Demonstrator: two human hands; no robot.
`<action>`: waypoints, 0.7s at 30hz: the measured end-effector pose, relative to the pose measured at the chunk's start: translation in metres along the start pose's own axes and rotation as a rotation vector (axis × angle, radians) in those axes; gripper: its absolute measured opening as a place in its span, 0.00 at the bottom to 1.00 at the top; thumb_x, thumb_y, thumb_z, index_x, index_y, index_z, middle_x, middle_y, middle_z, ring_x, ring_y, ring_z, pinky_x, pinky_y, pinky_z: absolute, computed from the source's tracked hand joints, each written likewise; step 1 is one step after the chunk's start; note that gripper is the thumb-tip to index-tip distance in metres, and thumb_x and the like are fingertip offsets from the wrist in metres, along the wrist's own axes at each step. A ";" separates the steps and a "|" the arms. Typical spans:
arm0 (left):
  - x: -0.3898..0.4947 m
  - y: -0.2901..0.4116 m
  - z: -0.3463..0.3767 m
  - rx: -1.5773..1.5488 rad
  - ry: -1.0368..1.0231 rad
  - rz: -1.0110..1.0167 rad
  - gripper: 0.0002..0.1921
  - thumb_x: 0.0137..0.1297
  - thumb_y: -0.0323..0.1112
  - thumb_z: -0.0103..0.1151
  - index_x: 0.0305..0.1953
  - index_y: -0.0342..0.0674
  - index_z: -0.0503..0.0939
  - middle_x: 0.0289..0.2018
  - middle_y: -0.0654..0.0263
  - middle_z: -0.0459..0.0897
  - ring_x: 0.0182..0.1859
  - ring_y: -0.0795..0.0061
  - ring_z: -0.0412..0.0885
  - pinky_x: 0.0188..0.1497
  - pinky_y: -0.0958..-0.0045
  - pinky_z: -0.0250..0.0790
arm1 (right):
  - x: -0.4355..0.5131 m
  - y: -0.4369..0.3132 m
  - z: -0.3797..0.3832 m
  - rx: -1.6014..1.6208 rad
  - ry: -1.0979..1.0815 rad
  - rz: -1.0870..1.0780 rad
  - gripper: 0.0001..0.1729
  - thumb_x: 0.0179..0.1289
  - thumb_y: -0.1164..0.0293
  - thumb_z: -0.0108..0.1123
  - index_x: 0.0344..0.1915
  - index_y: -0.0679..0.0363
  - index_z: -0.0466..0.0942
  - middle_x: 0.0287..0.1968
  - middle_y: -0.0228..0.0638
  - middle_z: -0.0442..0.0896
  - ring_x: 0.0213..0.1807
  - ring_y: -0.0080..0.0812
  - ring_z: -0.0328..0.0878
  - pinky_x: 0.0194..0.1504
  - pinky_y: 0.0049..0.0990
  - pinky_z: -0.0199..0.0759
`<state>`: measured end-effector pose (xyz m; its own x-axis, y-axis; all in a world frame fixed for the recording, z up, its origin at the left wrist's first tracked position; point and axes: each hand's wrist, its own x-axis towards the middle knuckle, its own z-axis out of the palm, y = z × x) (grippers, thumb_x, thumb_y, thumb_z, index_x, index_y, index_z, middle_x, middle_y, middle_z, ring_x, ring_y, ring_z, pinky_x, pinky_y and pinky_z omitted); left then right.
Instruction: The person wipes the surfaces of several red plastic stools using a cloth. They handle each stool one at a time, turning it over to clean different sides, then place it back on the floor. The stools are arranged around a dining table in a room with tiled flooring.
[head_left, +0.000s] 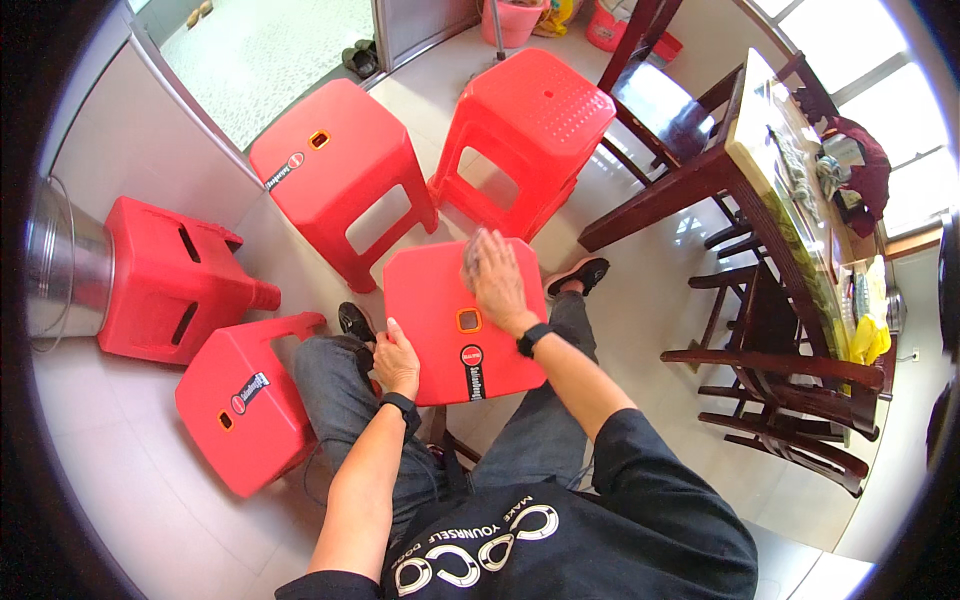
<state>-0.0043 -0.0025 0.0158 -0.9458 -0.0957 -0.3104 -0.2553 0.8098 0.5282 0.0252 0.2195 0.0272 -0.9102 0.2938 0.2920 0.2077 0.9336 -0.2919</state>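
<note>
A red plastic stool (425, 296) stands between my knees, its square seat facing up with an orange-rimmed hole and a black label. My left hand (397, 363) grips the left edge of that seat, thumb on top. Flat on the upper right part of the seat lies my right hand (498, 289), pressing a crumpled greyish cloth (471, 261) under its fingers. Motion blurs the cloth, and the palm hides part of it. Both wrists wear black bands.
Ahead stand two more red stools, one smooth (352, 112) and one perforated (540, 97). At left are a tilted stool (255, 442), another on its side (161, 277) and a metal bucket (67, 262). A dark wooden table (780, 217) and chairs (772, 367) occupy the right.
</note>
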 end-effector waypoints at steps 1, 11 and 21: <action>0.000 0.000 0.000 -0.012 -0.006 0.003 0.37 0.75 0.63 0.32 0.38 0.30 0.79 0.36 0.39 0.84 0.40 0.36 0.82 0.45 0.43 0.73 | -0.012 -0.008 -0.004 0.020 -0.033 -0.017 0.31 0.69 0.67 0.51 0.67 0.72 0.64 0.73 0.49 0.62 0.76 0.49 0.53 0.75 0.45 0.46; 0.002 -0.009 0.000 -0.083 -0.084 -0.001 0.42 0.73 0.69 0.26 0.47 0.31 0.79 0.43 0.38 0.83 0.48 0.35 0.80 0.51 0.44 0.71 | -0.166 -0.025 -0.092 -0.166 -0.334 0.001 0.32 0.69 0.63 0.50 0.66 0.72 0.66 0.74 0.46 0.60 0.78 0.42 0.51 0.76 0.46 0.42; -0.002 0.002 -0.008 -0.039 -0.083 -0.040 0.38 0.75 0.65 0.28 0.47 0.32 0.78 0.41 0.37 0.83 0.47 0.35 0.80 0.50 0.43 0.70 | -0.019 0.042 -0.027 -0.150 0.021 0.061 0.29 0.70 0.64 0.50 0.63 0.73 0.66 0.68 0.54 0.66 0.72 0.49 0.61 0.70 0.46 0.55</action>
<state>-0.0046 -0.0049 0.0237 -0.9151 -0.0779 -0.3956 -0.3018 0.7829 0.5440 0.0610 0.2586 0.0341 -0.8869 0.3535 0.2973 0.3146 0.9336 -0.1712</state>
